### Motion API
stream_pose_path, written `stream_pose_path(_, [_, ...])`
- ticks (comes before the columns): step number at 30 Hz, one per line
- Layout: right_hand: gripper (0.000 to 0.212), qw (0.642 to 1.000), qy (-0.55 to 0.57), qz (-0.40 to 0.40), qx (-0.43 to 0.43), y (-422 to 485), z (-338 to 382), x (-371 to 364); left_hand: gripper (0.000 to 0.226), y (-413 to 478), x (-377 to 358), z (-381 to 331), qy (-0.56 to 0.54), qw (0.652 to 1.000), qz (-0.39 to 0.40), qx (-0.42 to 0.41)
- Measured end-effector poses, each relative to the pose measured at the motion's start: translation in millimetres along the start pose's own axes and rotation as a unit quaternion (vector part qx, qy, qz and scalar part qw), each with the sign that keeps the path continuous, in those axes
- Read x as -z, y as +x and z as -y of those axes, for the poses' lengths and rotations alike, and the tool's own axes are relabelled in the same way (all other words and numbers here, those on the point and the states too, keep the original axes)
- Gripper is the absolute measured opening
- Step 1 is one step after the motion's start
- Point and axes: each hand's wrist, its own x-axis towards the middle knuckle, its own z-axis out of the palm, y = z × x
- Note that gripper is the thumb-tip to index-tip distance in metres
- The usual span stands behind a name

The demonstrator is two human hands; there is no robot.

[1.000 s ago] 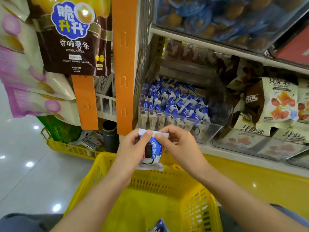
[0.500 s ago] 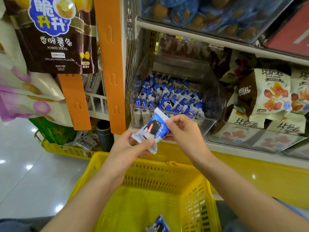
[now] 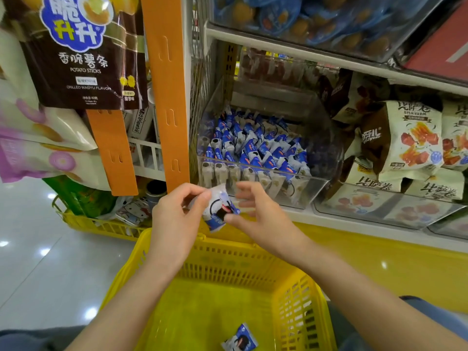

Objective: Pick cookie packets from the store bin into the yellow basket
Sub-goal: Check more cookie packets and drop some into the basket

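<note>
Presently, a cookie packet (image 3: 218,211) is being pinched at its top by the left hand (image 3: 177,219), grip clamped on the wrapper, above the far rim of the yellow basket (image 3: 298,295). The right hand (image 3: 263,219) is being held at the packet's 3 o'clock, grip apart, thumb touching its lower edge. A second packet (image 3: 240,340) is lying in the basket at 6 o'clock. The store bin (image 3: 316,191) is sitting on the shelf (image 3: 354,224) at 12 o'clock. Lights are being reflected by the glossy floor (image 3: 38,274) at 9 o'clock.

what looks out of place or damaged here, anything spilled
Nothing stands out. The cookie packets stand in rows in the clear store bin, a loose packet lies in the yellow basket, and the held packet in the left hand is too blurred to judge.
</note>
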Motion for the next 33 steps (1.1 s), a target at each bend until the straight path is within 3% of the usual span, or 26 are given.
stream_pose_path(5, [0.005, 0.992, 0.048, -0.076, 0.088, 0.4, 5.0, 1.7, 0.011, -6.5, -5.1, -5.5, -0.001, 0.997, 0.073, -0.029])
stream_pose_path(9, [0.008, 0.99, 0.071, -0.098, 0.076, 3.0, 4.8, 4.6, 0.013, -6.3, -7.2, -7.0, -0.101, 0.988, 0.1, 0.062])
stream_pose_path(12, [0.007, 0.991, 0.069, -0.076, 0.081, 2.0, 4.8, 6.1, 0.015, -5.4, -6.3, -6.7, -0.109, 0.986, 0.101, 0.073])
stream_pose_path(15, [0.002, 0.991, -0.008, -0.058, 0.122, -1.7, 5.5, 6.0, 0.018, -5.8, -5.6, -6.3, -0.096, 0.987, 0.106, 0.072])
stream_pose_path(21, [0.007, 0.961, -0.153, -0.11, 0.202, -4.1, 5.2, 8.8, 0.014, -5.1, -6.1, -6.5, -0.108, 0.984, 0.118, 0.074])
stream_pose_path(24, [0.004, 0.962, -0.109, -0.163, 0.191, -3.8, 3.9, 10.0, 0.003, -4.5, -5.8, -3.0, -0.075, 0.992, 0.076, 0.063])
stream_pose_path(26, [0.002, 0.962, -0.06, -0.199, 0.176, -2.3, 3.7, 11.6, 0.009, -3.5, -4.7, -0.2, -0.043, 0.994, 0.07, 0.075])
stream_pose_path(28, [0.003, 0.961, -0.023, -0.215, 0.171, -1.5, 4.7, 12.4, 0.028, -1.9, -6.0, -0.1, -0.082, 0.981, 0.104, 0.14])
stream_pose_path(30, [0.001, 0.96, -0.02, -0.198, 0.198, -2.1, 5.1, 11.8, 0.045, -0.5, -7.7, -5.5, -0.18, 0.941, 0.151, 0.244])
stream_pose_path(33, [0.006, 0.955, -0.072, -0.14, 0.252, -4.9, 4.8, 6.5, 0.049, 1.3, -5.8, -7.8, -0.301, 0.897, 0.146, 0.29])
